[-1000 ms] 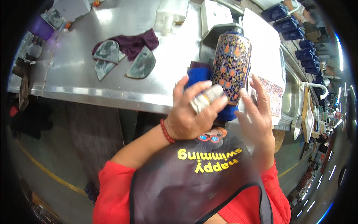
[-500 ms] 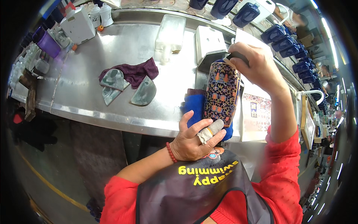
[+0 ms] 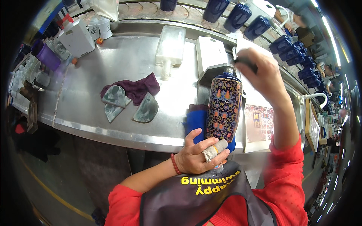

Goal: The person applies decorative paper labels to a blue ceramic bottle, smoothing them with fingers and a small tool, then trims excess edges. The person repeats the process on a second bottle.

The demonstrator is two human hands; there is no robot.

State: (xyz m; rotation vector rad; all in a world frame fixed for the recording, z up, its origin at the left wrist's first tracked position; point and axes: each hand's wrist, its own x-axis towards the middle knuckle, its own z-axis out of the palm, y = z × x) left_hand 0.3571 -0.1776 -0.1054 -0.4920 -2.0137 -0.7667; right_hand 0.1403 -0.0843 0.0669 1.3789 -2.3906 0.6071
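The glossy, dark-blue, flower-patterned bottle is just ahead of my left hand, which steadies its base; should that support slip, it could roll. Beyond it, my right hand clutches a dark, blurred tool, partly hidden; whether my left fingers grip, I can't tell

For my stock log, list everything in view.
Floral rectangular bottle: one, dark blue, front right
Soft cloth: one, bright blue, under bottle
Clear rectangular glass bottle: one, colourless, back
Flat curved-edged plates: three, grey-green, left
Crumpled cloth: one, maroon, by plates
Glossy bottles: several, dark blue, back right
Printed paper sheet: one, white, right
Boxy objects: at least two, white, back
Metal bench: one, silver, middle
Background clutter: blurred, uncountable
Left hand: one, at floral bottle's base
Right hand: one, back right, holding dark tool
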